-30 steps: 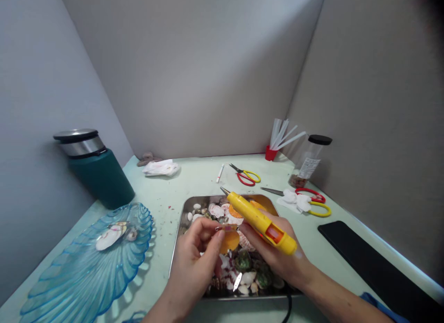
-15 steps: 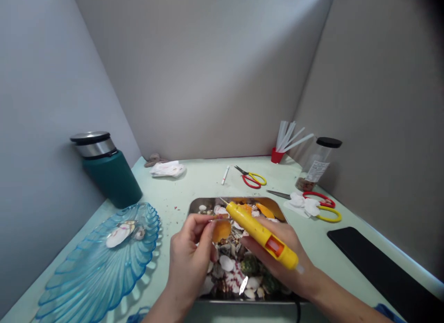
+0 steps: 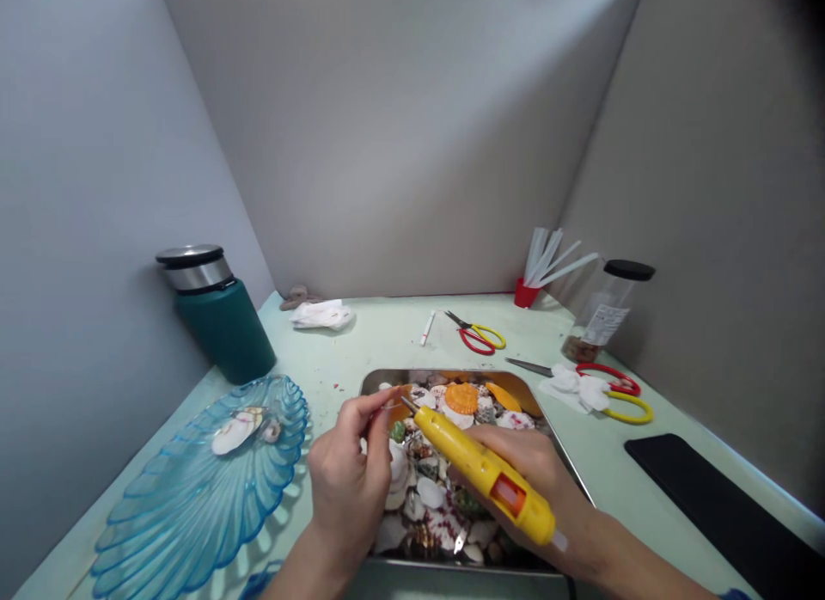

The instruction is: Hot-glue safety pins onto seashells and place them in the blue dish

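The fingertips of my left hand [image 3: 351,458] are pinched on a small orange shell [image 3: 400,409], mostly hidden behind the fingers. In my right hand [image 3: 532,471] is a yellow hot glue gun [image 3: 480,462], tilted with its metal nozzle up and to the left. The nozzle tip is close to my left fingertips and the shell; I cannot tell whether they touch. A clear glue stick pokes out of the gun's rear. Beneath both hands lies a metal tray [image 3: 573,471] filled with shells, among them an orange scallop shell [image 3: 461,399].
A blue shell-shaped dish [image 3: 186,497] holding a few shells stands left, below a teal bottle [image 3: 225,329]. Behind the tray lie a white pen [image 3: 428,328] and small scissors [image 3: 478,335]. Larger scissors [image 3: 628,407], a jar [image 3: 599,316], a red cup [image 3: 526,294] of glue sticks and a black slab [image 3: 709,497] are right.
The view has shifted, so things sit a little further right. My left hand has turned the shell, and the glue gun's nozzle is now lower and beside the left fingertips.
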Action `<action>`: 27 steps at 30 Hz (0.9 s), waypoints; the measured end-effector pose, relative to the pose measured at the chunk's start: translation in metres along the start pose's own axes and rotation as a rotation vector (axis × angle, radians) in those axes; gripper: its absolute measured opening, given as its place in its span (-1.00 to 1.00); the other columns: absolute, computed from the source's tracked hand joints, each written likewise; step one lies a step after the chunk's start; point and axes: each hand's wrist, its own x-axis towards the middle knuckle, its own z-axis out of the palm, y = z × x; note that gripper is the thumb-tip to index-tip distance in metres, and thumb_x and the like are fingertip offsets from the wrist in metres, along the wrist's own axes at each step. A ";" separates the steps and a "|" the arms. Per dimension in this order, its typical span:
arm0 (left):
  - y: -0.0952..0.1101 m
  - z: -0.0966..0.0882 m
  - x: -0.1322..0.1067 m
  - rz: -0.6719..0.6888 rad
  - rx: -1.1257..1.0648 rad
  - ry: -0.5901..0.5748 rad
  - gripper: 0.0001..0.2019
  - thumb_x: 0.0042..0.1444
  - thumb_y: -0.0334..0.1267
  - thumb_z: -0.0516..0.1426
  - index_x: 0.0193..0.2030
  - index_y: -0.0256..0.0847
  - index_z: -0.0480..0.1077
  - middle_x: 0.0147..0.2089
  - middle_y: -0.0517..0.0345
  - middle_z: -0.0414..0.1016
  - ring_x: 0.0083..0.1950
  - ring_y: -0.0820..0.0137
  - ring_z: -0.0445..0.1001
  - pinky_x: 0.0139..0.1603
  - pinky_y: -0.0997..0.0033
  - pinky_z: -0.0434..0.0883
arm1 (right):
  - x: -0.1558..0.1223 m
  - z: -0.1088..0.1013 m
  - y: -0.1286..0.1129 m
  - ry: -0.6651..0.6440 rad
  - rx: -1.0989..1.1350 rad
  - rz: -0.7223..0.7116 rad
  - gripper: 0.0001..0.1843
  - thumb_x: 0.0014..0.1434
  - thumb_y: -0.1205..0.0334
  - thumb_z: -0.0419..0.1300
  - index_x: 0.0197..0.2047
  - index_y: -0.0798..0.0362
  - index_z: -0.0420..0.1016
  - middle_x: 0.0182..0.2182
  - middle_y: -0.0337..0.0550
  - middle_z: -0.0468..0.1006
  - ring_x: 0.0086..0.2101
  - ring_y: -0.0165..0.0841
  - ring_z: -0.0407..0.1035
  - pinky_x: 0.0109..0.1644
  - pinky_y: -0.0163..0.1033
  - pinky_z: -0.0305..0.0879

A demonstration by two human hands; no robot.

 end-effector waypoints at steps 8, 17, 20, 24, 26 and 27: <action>0.001 -0.001 -0.002 0.032 0.021 0.000 -0.83 0.18 -0.32 0.08 -0.11 -0.17 0.42 -0.38 0.17 0.60 -0.53 0.45 0.52 -0.47 0.52 0.41 | 0.002 -0.004 -0.004 -0.045 0.020 -0.039 -0.75 0.13 0.18 0.15 -0.12 0.07 0.40 -0.32 -0.13 0.53 -0.37 -0.32 0.42 -0.34 -0.28 0.25; 0.003 0.000 0.000 -0.218 -0.218 0.010 -0.87 0.15 -0.25 0.10 -0.18 -0.16 0.40 -0.38 0.18 0.60 -0.65 0.51 0.43 -0.63 0.55 0.35 | 0.002 -0.002 -0.001 0.089 -0.087 -0.056 -0.81 0.15 0.30 0.15 -0.13 0.07 0.40 -0.29 -0.11 0.57 -0.36 -0.31 0.45 -0.37 -0.31 0.29; 0.006 0.002 0.001 -0.226 -0.224 0.014 -0.87 0.14 -0.24 0.10 -0.20 -0.17 0.41 -0.42 0.19 0.60 -0.67 0.51 0.41 -0.64 0.54 0.35 | 0.001 -0.002 0.000 0.084 -0.089 -0.052 -0.78 0.14 0.29 0.16 -0.10 0.07 0.39 -0.28 -0.10 0.57 -0.34 -0.30 0.46 -0.36 -0.30 0.30; 0.011 0.003 -0.001 -0.229 -0.238 -0.052 -0.87 0.14 -0.24 0.10 -0.21 -0.18 0.41 -0.52 0.24 0.55 -0.69 0.51 0.38 -0.65 0.55 0.33 | 0.000 -0.003 0.001 0.035 -0.055 -0.065 -0.72 0.11 0.22 0.18 -0.08 0.07 0.38 -0.31 -0.11 0.55 -0.35 -0.29 0.45 -0.34 -0.29 0.30; 0.012 0.003 -0.002 -0.236 -0.256 -0.069 -0.88 0.14 -0.23 0.10 -0.22 -0.18 0.41 -0.56 0.26 0.52 -0.69 0.51 0.37 -0.66 0.56 0.32 | 0.000 -0.004 0.000 0.016 -0.029 -0.080 -0.72 0.11 0.21 0.16 -0.09 0.06 0.38 -0.31 -0.12 0.54 -0.35 -0.30 0.45 -0.33 -0.29 0.31; 0.011 0.003 -0.002 -0.249 -0.271 -0.073 -0.88 0.14 -0.23 0.10 -0.23 -0.19 0.41 -0.56 0.27 0.51 -0.69 0.51 0.36 -0.66 0.56 0.32 | 0.001 -0.004 -0.001 0.011 -0.022 -0.080 -0.73 0.11 0.21 0.15 -0.09 0.06 0.37 -0.30 -0.12 0.54 -0.35 -0.31 0.45 -0.32 -0.29 0.31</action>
